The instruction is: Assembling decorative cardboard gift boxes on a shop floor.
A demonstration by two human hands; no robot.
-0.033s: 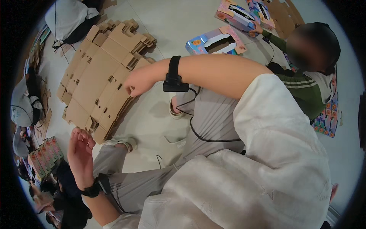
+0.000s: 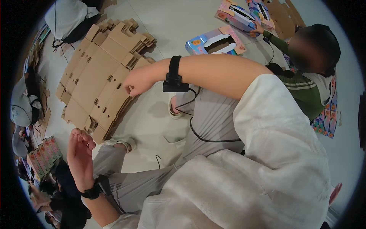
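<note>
Pale floor tiles (image 2: pixel 179 23) spread out under me where I sat, my grey-trousered legs (image 2: pixel 213 114) stretched forward across them and my white sleeve (image 2: pixel 267 160) filling the near right of the view. My left hand (image 2: pixel 81 154) hung low beside my left knee, fingers loosely spread and holding nothing, a black band (image 2: pixel 93 191) round its wrist. Just beyond it lay my shoe (image 2: pixel 121 142), and past that the near corner of the stack of flat cardboard blanks (image 2: pixel 97 82), fanned out on the floor to my front left. My right hand (image 2: pixel 135 82) reached across my body to that stack, fingers curled and pinching the edge of the top blank near one of its folded tabs; my right forearm, with a black wrist device (image 2: pixel 174 78) and its cable (image 2: pixel 198 129) trailing over my leg, crossed in front of my other shoe (image 2: pixel 173 108) and partly hid it. To the far left, small colourful boxes (image 2: pixel 42 154) stood in a row, though the rim of the view blurred them. Farther off on the right, another person in a green striped top (image 2: pixel 301 91) sat reaching toward an open blue and pink carton (image 2: pixel 215 40) with a window cut-out; what it held I could not tell. Beyond it lay more coloured cartons (image 2: pixel 244 13) and brown cardboard (image 2: pixel 284 15).
</note>
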